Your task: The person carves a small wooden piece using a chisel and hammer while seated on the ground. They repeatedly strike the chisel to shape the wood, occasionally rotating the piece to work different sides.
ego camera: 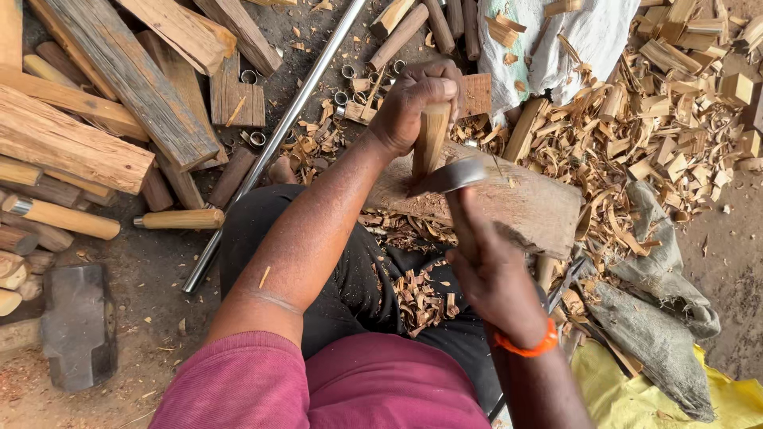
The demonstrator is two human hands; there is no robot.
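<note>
Left hand [413,99] closed around top of wooden peg [430,141], held upright on wooden chopping block [524,208] just below. Right hand [485,266] grips curved blade [451,176], edge against peg's lower side. Peg looks light, stiff, dry, not slippery; best held high, away from blade. Shavings [417,298] on lap.
</note>
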